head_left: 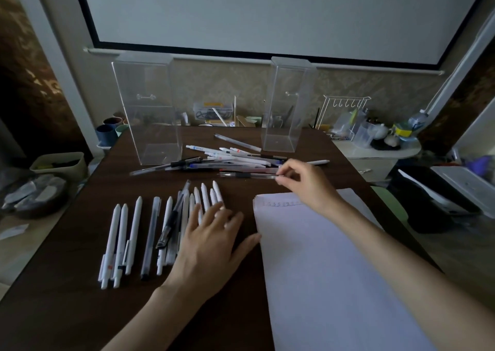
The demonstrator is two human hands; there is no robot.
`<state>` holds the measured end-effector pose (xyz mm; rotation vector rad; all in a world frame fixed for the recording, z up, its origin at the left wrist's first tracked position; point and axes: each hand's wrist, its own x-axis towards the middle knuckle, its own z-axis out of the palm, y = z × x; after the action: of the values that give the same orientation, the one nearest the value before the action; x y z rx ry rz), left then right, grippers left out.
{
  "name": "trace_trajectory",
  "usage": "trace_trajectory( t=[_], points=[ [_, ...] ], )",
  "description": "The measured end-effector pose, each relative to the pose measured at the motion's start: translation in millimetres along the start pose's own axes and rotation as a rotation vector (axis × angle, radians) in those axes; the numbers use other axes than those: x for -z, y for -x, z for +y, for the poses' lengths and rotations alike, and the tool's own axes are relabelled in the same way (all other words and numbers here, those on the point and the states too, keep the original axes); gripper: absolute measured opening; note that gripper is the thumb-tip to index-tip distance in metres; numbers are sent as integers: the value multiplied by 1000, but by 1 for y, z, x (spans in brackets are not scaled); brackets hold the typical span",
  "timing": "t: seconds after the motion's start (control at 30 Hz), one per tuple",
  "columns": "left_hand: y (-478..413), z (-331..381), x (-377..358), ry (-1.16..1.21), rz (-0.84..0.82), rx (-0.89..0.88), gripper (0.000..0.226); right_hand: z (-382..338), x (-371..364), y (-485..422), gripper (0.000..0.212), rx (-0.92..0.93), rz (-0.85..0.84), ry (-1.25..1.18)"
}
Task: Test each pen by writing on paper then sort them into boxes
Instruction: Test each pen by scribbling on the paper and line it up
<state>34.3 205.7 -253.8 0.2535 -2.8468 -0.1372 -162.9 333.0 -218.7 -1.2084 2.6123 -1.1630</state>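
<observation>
Dark brown wood is the bench (67, 310), and nearest on it, to the right, lies a sheet of white paper (334, 270) with a small line of marks at its far edge. Left of the paper the left hand (211, 246) rests flat, fingers straight and spread, on the right part of a row of pens (134, 232); their long axes run away from the person, narrow ends far. Beyond the paper the right hand (302, 182) pinches the right end of a clear pen (246, 175) with its fingertips. This pen lies across the bench, left to right. Just behind it is a loose pile of pens (230, 157). Farther stand two clear boxes, the left box (147, 109) and the right box (286, 104), upright and well apart.
</observation>
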Motion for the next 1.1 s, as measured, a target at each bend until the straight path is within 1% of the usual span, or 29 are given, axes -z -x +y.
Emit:
trace_trajectory(
  t=[0.07, 0.1, 0.17, 0.23, 0.3, 0.37, 0.43, 0.5, 0.53, 0.6, 0.67, 0.77, 0.87, 0.93, 1.03, 1.1],
  points=[
    [-4, 1, -1, -10, 93, 36, 58, 10, 18, 16, 1, -19, -28, -72],
    [-8, 2, -1, -8, 146, 34, 55, 13, 26, 24, 6, -18, -35, -106],
    [-17, 9, 1, -7, 241, -7, 52, 18, 39, 36, 11, -18, -51, -171],
    [-30, 19, 1, -16, 285, -65, 51, 23, 49, 44, 9, -27, -76, -249],
    [-45, 31, -1, -5, 271, -87, 44, 28, 55, 49, 8, -53, -85, -375],
    [-58, 43, -5, 63, 244, -79, 37, 33, 57, 51, 9, -88, -47, -546],
    [-66, 55, -12, 180, 218, -67, 21, 36, 57, 53, 9, -112, 26, -750],
    [-70, 66, -20, 260, 181, -87, 5, 40, 54, 54, 11, -128, 32, -923],
    [-71, 71, -24, 296, 161, -123, 5, 43, 52, 55, 12, -127, -8, -931],
    [-71, 75, -25, 357, 98, -165, 8, 40, 46, 59, 11, -109, -132, -810],
    [-72, 76, -27, 380, 23, -171, 9, 40, 41, 62, 5, -100, -219, -726],
    [-71, 74, -25, 365, 38, -207, 21, 41, 41, 62, 3, -88, -238, -719],
    [-69, 73, -25, 393, 36, -224, 28, 42, 42, 62, 8, -83, -239, -729],
    [-69, 70, -25, 347, 62, -221, 40, 42, 42, 61, 8, -70, -241, -741],
    [-69, 67, -26, 275, 77, -178, 49, 44, 40, 60, 9, -56, -236, -754],
    [-70, 70, -27, 246, 69, -125, 57, 47, 37, 60, 16, -76, -221, -787]
  ],
)
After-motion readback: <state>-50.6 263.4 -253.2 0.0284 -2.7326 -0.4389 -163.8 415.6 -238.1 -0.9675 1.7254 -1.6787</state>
